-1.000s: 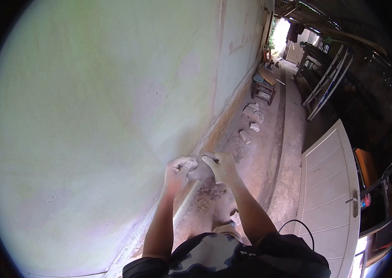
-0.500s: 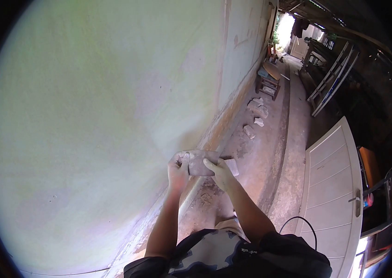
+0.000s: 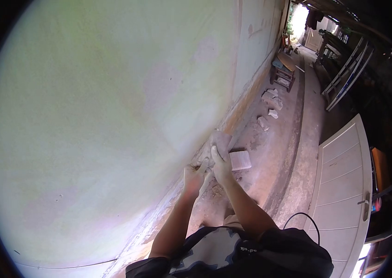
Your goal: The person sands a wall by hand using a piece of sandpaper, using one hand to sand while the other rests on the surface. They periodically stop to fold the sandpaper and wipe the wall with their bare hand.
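The grey sheet (image 3: 221,140) stands upright against the bottom of the pale green wall (image 3: 103,106), held up in front of the person just above the floor. The right hand (image 3: 220,163) is clamped on its lower edge, fingers folded over the front, and the top of the sheet rises free above the knuckles. The left hand (image 3: 194,178) sits just below and to the left, touching the right hand. Its fingers are curled and its fingertips reach up to the sheet's lower corner, but whether they actually pinch the sheet cannot be told. Both bare forearms run down to a dark shirt (image 3: 270,252) at the bottom of the view. Just right of the right hand a flat whitish block (image 3: 241,160) lies on the dusty concrete floor (image 3: 279,153). An orange-brown band runs along the foot of the wall. Farther along the passage several pale broken chunks (image 3: 270,99) lie near the wall, and beyond them stands a small wooden stool (image 3: 285,74) with something flat on top. To the right a white panelled door (image 3: 344,171) with a metal handle lies tilted across the view, and a black cable (image 3: 303,217) loops beside it. Long pale frames (image 3: 349,74) lean against dark clutter on the far right.
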`<state>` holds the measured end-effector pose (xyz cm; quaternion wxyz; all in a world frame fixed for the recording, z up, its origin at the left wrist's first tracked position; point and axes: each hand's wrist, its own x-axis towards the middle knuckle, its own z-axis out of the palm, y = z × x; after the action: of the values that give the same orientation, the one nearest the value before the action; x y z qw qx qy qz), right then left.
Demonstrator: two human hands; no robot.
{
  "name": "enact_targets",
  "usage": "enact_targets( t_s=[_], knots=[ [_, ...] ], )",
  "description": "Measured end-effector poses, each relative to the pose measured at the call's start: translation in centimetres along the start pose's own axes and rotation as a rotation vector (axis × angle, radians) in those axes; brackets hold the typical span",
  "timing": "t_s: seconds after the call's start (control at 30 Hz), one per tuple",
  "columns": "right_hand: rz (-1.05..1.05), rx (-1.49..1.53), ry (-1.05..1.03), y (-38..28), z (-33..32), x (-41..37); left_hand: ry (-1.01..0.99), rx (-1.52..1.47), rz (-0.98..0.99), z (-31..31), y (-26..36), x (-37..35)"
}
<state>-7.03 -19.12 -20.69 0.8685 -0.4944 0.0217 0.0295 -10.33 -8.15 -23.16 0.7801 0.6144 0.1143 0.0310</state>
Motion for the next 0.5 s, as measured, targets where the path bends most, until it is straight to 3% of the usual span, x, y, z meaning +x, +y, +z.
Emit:
enact_targets(
  t_s=[0.07, 0.1, 0.13, 0.17, 0.27, 0.33, 0.4, 0.47, 0.5],
  knots=[
    [0.106, 0.043, 0.123, -1.1, 1.1, -0.6, -0.053, 0.199, -0.006, -1.0, -0.3, 0.1],
    [0.056, -0.131, 0.112, -0.2, 0.4, -0.1, -0.053, 0.208, -0.013, -1.2, -0.3, -0.2],
    [0.005, -0.304, 0.101, 0.7, -0.2, 0.3, 0.078, 0.437, 0.161, -1.4, -0.2, -0.7],
    [0.010, -0.294, 0.108, 1.7, -0.8, 0.5, 0.208, 0.665, 0.339, -1.6, -0.1, -1.1],
    [-0.046, -0.487, 0.008, 4.0, -2.3, 0.7, 0.294, 0.931, 0.450, -2.3, 0.7, -2.0],
    [0.097, -0.526, -0.106, 3.9, -2.7, 0.9, 0.276, 0.987, 0.418, -2.4, 2.2, -2.4],
    [0.072, -0.610, -0.146, 2.5, -2.4, 0.2, 0.263, 1.037, 0.383, -2.8, 2.7, -1.6],
    [0.037, -0.700, -0.189, 0.9, -1.9, 0.0, 0.055, 0.775, 0.599, -3.3, 2.6, 0.1],
    [0.036, -0.747, -0.304, 0.4, -1.9, 0.1, 0.012, 0.747, 0.522, -3.0, 3.7, 0.0]
  ],
)
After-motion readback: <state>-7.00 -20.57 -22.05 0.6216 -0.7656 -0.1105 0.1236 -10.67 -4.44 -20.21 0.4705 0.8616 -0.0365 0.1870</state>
